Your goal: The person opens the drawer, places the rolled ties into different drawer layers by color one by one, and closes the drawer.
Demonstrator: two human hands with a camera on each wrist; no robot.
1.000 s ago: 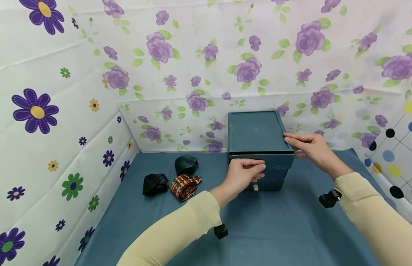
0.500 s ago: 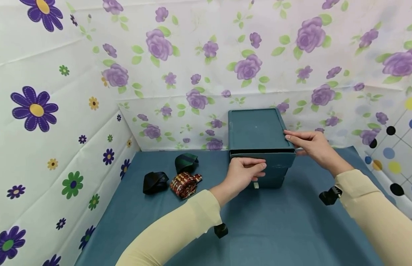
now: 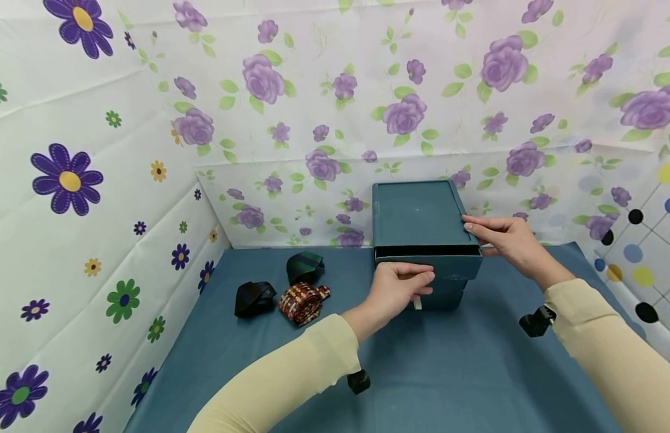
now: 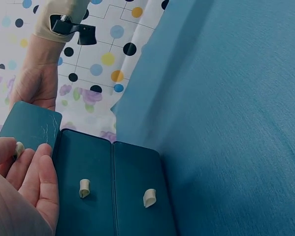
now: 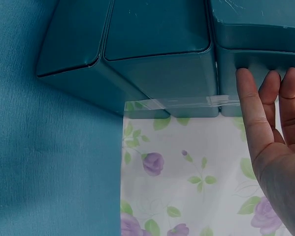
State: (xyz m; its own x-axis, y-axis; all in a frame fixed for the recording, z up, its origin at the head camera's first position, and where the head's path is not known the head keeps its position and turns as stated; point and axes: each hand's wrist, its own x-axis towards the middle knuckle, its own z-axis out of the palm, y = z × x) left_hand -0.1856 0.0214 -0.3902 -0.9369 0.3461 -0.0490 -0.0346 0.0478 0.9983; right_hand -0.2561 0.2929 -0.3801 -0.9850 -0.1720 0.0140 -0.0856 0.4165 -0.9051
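Observation:
A dark teal drawer box (image 3: 416,213) with several stacked drawers stands against the back wall. Its top drawer (image 3: 456,267) is pulled out slightly, leaving a dark gap under the box top. My left hand (image 3: 389,291) is at that drawer's front; in the left wrist view, thumb and fingers pinch its small cream loop pull (image 4: 19,149). My right hand (image 3: 508,243) rests on the box's right side near the upper edge. Straight fingers (image 5: 250,93) touch the side in the right wrist view. Two lower drawers show loop pulls (image 4: 84,188) and stay closed.
Left of the box lie three rolled neckties: a black one (image 3: 255,299), a dark green one (image 3: 305,267) and a red-brown checked one (image 3: 301,304). Blue cloth (image 3: 448,373) covers the table. Flowered sheets (image 3: 313,90) hang behind and at the left.
The top drawer has slid toward me a little, widening the gap under the box top. My left hand has moved slightly with it; my right hand has stayed on the box side.

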